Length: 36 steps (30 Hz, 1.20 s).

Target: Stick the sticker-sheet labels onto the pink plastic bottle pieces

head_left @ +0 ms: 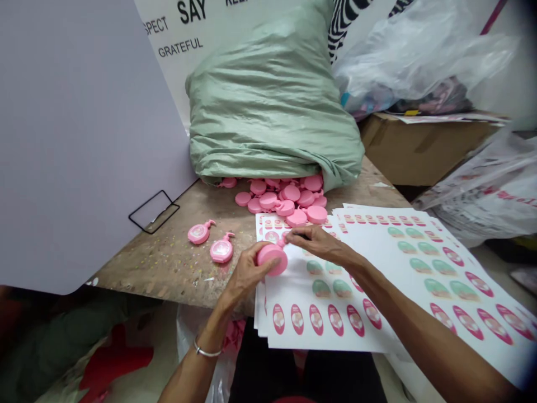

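Head view: left hand (245, 274) grips one pink cap (272, 258), right hand (315, 240) pinching at it; two finished pieces (211, 242) lie beside.

Small packing workshop: sack (272, 95) spilling pink caps (289, 198), sticker sheets (377, 280).

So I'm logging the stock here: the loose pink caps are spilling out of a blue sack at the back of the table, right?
Not quite: the sack is pale green, not blue. The head view shows the pink caps spilling from its open mouth at the back of the table.
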{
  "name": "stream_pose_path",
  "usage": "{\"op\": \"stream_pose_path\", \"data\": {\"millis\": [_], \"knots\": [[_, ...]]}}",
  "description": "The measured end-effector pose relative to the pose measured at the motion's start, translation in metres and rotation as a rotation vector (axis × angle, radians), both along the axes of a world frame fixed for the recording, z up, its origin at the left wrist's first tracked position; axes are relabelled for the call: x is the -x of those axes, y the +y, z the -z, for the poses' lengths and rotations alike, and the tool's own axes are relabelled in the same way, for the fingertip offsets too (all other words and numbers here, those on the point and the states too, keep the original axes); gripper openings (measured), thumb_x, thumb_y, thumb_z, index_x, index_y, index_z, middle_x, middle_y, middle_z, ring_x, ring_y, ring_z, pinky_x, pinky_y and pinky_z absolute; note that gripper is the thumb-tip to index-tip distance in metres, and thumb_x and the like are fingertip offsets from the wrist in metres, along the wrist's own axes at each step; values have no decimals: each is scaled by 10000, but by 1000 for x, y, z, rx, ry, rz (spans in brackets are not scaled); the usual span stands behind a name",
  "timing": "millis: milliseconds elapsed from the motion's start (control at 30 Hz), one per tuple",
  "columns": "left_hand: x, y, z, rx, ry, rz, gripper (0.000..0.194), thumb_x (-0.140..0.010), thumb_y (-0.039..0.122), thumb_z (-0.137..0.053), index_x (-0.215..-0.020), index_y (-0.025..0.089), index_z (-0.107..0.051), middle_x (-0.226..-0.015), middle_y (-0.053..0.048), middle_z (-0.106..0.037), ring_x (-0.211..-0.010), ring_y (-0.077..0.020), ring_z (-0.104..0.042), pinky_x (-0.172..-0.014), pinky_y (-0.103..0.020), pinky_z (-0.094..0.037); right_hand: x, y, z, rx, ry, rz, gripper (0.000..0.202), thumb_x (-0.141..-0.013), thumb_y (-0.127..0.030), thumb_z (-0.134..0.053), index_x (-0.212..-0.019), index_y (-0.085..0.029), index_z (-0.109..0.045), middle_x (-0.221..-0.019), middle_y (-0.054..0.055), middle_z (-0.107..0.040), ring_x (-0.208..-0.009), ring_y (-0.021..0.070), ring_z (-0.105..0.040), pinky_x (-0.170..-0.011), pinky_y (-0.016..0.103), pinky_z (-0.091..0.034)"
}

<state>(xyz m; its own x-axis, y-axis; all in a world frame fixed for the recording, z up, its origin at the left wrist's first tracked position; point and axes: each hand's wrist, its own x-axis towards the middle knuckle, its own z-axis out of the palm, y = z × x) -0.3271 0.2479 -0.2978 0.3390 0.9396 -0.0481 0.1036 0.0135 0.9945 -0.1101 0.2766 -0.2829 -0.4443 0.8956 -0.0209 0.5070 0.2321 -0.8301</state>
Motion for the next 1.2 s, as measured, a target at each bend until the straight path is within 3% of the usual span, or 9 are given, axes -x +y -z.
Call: {"op": "stream_pose_path", "data": {"millis": [67,133,233,333,500,667,1000,1200], "knots": [[0,2,11,212,-184,-215,336,-701,357,-731,-949,142,-661,-872,-66,-700,-686,-152,-625,-584,-224,-495,7,-4,20,-73,-32,179,354,-936,-458,-359,-829,-187,-560,-712,-8,-563,-630,129,-486,-593,257,-360],[1,8,19,330,-323,-334,366,-677,354,-746,-939,119,-647,-827,-81,-709,-604,-132,-615,-489,-198,-460,17,-9,42,-135,-140,324,278,-943,-399,-357,-884,-197,-538,-760,15,-604,-672,155,-518,-622,274,-363],[-2,18,26,348,-421,-353,351,-690,347,-736,-919,101,-638,-763,-94,-710,-598,-146,-642,-482,-202,-477,30,-16,68,-256,-322,423,153,-906,-304,-435,-898,-201,-549,-808,47,-639,-759,196,-530,-657,294,-338],[-8,27,32,398,-466,-354,377,-691,334,-747,-958,107,-606,-802,-98,-704,-636,-179,-682,-554,-260,-551,35,-17,80,-399,-454,466,134,-897,-268,-460,-872,-191,-567,-826,68,-649,-807,217,-517,-685,313,-301],[-9,38,49,382,-425,-314,406,-749,365,-699,-1040,114,-566,-914,-109,-688,-635,-185,-696,-516,-260,-564,34,-16,83,-503,-571,447,168,-920,-265,-443,-875,-179,-580,-818,76,-634,-818,219,-496,-709,331,-267],[0,46,60,363,-373,-226,431,-751,434,-680,-1005,100,-583,-889,-125,-685,-587,-184,-683,-401,-209,-492,32,-17,83,-462,-495,424,153,-902,-235,-454,-821,-183,-572,-787,59,-630,-799,204,-497,-705,323,-262],[0,46,60,352,-346,-198,439,-751,439,-675,-1024,106,-593,-838,-100,-684,-569,-170,-669,-390,-202,-474,34,-10,85,-353,-448,466,157,-834,-352,-569,-801,-199,-555,-770,41,-637,-772,209,-498,-670,307,-263],[1,45,57,348,-366,-176,376,-767,438,-654,-953,118,-590,-812,-92,-682,-589,-176,-673,-415,-211,-491,38,-12,85,-522,-366,480,214,-843,-386,-565,-764,-188,-548,-735,44,-618,-759,202,-507,-730,342,-319]]}}
